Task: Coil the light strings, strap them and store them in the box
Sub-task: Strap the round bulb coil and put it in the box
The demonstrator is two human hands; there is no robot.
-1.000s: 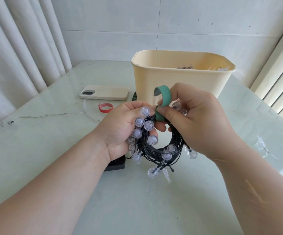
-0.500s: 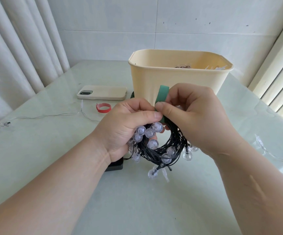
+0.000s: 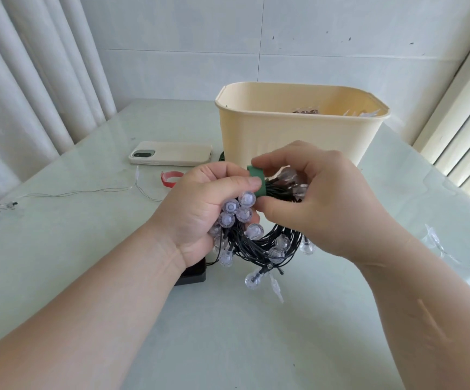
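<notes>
1. We count two hands. The left hand (image 3: 200, 209) curls its fingers round the upper left of the coil, thumb tip against the strap. The right hand (image 3: 321, 198) pinches that strap between thumb and forefinger.
2. One coiled light string (image 3: 259, 243), black wire with clear round bulbs, is held between both hands above the bench (image 3: 228, 333), just in front of the box.
3. The coil hangs as a ring facing us. Its gripped top stretch runs left to right, and the one green strap (image 3: 256, 180) wraps crosswise round it.
4. One cream box (image 3: 298, 136) stands open behind the hands, with clear pieces showing inside.
5. On the bench we count one phone (image 3: 171, 153) lying face down, one red loop (image 3: 171, 178) near it, one black block (image 3: 193, 273) partly hidden by the left wrist, one thin wire string (image 3: 87, 192) at the left and one clear string (image 3: 436, 243) at the right.
</notes>
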